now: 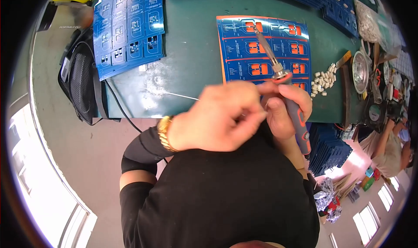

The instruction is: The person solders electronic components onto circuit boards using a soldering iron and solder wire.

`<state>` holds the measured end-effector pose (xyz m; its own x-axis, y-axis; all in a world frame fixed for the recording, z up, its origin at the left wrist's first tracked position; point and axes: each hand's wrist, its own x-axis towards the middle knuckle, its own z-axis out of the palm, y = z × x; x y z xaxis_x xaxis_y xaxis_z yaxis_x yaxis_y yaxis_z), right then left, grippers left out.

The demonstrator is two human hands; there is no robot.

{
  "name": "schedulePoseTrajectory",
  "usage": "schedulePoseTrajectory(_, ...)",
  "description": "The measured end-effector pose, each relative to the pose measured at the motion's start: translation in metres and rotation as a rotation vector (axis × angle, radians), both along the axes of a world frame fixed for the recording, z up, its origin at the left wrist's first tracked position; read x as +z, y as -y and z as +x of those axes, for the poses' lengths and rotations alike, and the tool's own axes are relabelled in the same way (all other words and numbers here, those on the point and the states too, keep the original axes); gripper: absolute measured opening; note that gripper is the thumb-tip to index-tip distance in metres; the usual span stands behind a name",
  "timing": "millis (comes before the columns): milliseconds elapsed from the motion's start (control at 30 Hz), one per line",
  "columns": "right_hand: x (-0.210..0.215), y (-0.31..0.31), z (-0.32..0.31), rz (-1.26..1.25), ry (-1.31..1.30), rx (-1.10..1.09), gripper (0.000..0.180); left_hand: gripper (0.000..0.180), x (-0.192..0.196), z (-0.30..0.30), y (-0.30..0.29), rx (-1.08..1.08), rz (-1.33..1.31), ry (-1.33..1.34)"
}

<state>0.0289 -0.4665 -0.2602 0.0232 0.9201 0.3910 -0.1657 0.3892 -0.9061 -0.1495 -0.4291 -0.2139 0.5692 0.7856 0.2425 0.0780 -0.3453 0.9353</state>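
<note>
My right hand [285, 115] is closed round the grey and orange handle of a soldering iron [297, 119]. Its metal shaft points away from me, with the tip over the far part of a blue circuit board panel [265, 35] that shows orange cut-outs. My left hand [217, 115], a gold band at its wrist, is slightly blurred beside the right one, fingers pinched together. A thin silvery solder wire [180, 95] runs over the bench to the left hand and appears to pass into its grip; the fingers partly hide it.
Stacked blue panels lie at the left [128, 30] of the green bench [187, 43] and the far right [339, 15]. Small white connectors [323, 80] are heaped right of the board, near a metal dish [360, 71]. A black case [80, 69] sits at the left edge. Another person [389, 150] is at right.
</note>
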Motion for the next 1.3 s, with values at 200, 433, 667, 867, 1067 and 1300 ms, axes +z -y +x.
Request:
schedulePoseTrajectory(200,-0.001,0.012,0.005,0.012,-0.197,-0.004,0.044,0.017,-0.005,0.020,0.012,0.138,0.063,-0.034)
schedulePoseTrajectory(433,0.006,0.014,-0.001,-0.121,-0.271,-0.088,0.048,0.015,-0.018,0.022,0.018,0.149,0.138,0.013)
schedulePoseTrajectory(667,0.010,0.008,0.000,-0.076,-0.159,-0.028,0.047,0.013,-0.018,0.000,0.025,0.204,0.154,-0.102)
schedulePoseTrajectory(867,0.013,0.010,-0.007,-0.156,0.118,-0.018,0.045,0.017,-0.024,-0.002,0.022,0.205,0.315,-0.141)
schedulePoseTrajectory(1067,0.002,0.004,-0.010,-0.023,-0.283,-0.088,0.041,0.031,-0.017,-0.014,0.020,0.235,0.373,-0.151)
schedulePoseTrajectory(1300,-0.005,0.006,0.015,-0.066,0.054,-0.224,0.038,0.018,-0.033,-0.045,0.022,0.531,0.278,-0.295)
